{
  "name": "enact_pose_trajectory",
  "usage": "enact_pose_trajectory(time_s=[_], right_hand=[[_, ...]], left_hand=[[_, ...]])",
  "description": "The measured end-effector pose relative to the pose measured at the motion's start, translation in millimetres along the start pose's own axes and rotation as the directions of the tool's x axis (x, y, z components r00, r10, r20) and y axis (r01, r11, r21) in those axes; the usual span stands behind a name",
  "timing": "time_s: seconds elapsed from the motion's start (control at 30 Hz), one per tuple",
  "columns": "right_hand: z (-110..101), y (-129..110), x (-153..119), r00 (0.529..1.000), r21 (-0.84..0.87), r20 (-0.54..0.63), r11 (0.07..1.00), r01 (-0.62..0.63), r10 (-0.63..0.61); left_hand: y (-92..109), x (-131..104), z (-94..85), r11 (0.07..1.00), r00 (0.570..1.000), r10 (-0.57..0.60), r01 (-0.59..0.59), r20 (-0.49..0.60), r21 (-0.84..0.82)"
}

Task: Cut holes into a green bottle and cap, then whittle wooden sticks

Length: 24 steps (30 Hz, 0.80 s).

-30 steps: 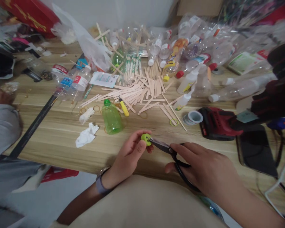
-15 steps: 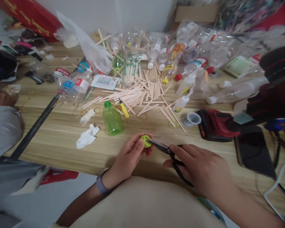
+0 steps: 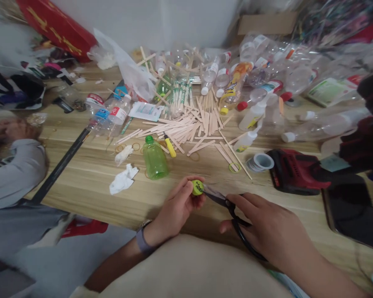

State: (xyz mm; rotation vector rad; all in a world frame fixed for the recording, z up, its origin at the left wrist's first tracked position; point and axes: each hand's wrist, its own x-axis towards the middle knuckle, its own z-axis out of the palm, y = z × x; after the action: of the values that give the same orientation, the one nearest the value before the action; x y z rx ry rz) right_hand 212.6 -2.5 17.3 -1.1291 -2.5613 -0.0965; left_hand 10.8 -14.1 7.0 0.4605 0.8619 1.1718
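Between the thumb and fingers of my left hand (image 3: 178,207) is a yellow-green bottle cap (image 3: 197,187) with dark print on its top. My right hand (image 3: 273,227) grips a pair of black-handled scissors (image 3: 231,211), whose blades point left, with the tips at the cap's right edge. Whether the tips pierce the cap I cannot tell. On the table beyond my left hand stands a green plastic bottle (image 3: 155,159), and a yellow-handled tool (image 3: 170,147) lies just to its right. Two crumpled white tissues (image 3: 123,179) lie left of the bottle.
Many wooden sticks (image 3: 189,124) spread across the table's middle. Clear plastic bottles (image 3: 298,78) pile up behind. To the right are a spool (image 3: 260,162), a red-and-black power drill (image 3: 298,171) and a phone (image 3: 354,209). Another person's sleeve (image 3: 27,169) rests at the left edge.
The view has shifted, so the scene sits a little further right. My left hand still pinches the cap, and the scissor tips stay at its edge.
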Motion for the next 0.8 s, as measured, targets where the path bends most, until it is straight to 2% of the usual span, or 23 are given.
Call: enact_pose_trajectory(time_s=[0.4, 0.57, 0.8], right_hand=[[-4, -3, 4, 0.999, -0.008, 0.039, 0.999, -0.032, 0.032], [-8, -4, 4, 0.998, -0.006, 0.046, 0.999, -0.031, 0.031], [-9, -4, 7, 0.999, 0.006, 0.035, 0.999, -0.041, 0.041]], left_hand=[[-3, 1, -5.5, 1.000, 1.000, 0.012, -0.012, 0.012, 0.013], [-8, -1, -11.3, 0.983, 0.996, 0.082, -0.085, 0.029, 0.161], [-8, -2, -14.8, 0.915, 0.983, 0.170, -0.182, 0.065, 0.361]])
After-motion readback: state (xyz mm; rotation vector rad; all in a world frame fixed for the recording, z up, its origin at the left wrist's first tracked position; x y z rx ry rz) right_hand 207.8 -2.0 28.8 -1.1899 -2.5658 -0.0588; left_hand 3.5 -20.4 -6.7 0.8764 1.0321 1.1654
